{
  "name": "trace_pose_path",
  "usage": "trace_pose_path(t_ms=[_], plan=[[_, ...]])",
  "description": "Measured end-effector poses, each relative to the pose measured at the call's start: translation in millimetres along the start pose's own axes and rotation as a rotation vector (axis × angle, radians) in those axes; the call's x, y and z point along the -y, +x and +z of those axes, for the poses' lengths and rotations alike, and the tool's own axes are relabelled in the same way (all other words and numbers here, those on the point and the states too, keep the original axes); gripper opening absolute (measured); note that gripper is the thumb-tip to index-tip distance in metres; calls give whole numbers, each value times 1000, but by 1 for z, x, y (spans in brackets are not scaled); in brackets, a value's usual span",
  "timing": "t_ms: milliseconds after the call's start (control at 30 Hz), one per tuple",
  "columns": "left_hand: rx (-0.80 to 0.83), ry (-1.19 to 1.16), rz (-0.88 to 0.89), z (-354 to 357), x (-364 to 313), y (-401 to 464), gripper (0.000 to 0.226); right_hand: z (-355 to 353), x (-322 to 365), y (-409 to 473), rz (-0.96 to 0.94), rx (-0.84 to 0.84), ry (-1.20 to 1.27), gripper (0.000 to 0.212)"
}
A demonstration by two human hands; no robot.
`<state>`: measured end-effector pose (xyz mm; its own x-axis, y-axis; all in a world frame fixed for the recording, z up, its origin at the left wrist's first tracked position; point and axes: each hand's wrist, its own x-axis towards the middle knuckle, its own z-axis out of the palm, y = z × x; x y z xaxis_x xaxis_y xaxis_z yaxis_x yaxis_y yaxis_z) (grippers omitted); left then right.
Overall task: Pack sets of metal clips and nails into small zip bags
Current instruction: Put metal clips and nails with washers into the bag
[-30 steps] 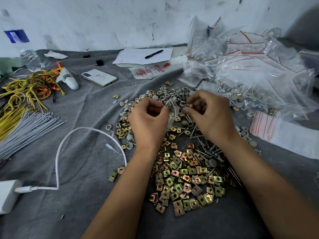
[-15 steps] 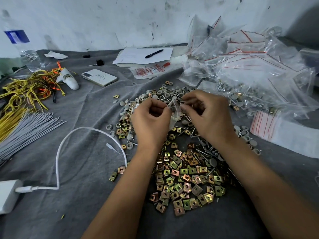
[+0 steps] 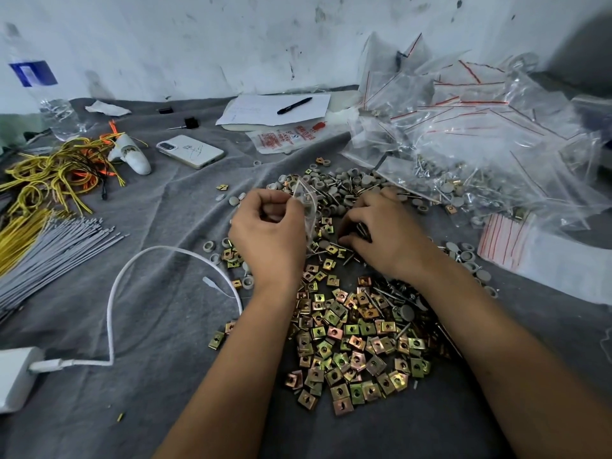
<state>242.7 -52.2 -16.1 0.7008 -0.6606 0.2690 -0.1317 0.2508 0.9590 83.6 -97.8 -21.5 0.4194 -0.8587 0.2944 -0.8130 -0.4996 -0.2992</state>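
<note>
Right hand [image 3: 384, 233] dropped onto nails [image 3: 359, 231], pinching; left hand [image 3: 270, 231] grip clamps bag [image 3: 306, 202].

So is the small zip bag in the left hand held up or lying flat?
Held up: the left hand pinches the small zip bag, which hangs above the cloth.

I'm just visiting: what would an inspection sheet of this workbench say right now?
Surface: grey cloth, wrinkled.
Job's things: metal clips heaped; nails among them; small zip bag; filled bags piled far right.
Clutter: phone, pen on paper, water bottle.
Hands: left hand pinches the small zip bag; right hand down in the parts, fingers curled.
Cables: white charger cable; yellow wires.
Surroundings: scuffed white wall.
</note>
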Motion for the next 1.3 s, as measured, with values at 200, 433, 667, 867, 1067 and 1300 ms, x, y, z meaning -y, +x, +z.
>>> trace_pose_path(t_ms=[200, 433, 667, 867, 1067, 1300], plan=[[52, 28, -5, 1, 1, -1, 20, -3, 6, -5, -42, 52, 24, 19], [274, 177, 46, 1, 0, -8, 10, -13, 10, -8, -92, -420, 418, 9], [254, 202, 85, 1, -4, -11, 11, -8, 13, -10, -160, -266, 427, 18], [179, 172, 121, 0, -5, -10, 9, -7, 13, -9, -125, -294, 467, 16], [48, 120, 81, -1, -5, -7, 9, -2, 1, -2, -65, -273, 177, 22], [40, 107, 71, -2, -4, -6, 8, 4, -2, 2, -15, -43, -31, 28]])
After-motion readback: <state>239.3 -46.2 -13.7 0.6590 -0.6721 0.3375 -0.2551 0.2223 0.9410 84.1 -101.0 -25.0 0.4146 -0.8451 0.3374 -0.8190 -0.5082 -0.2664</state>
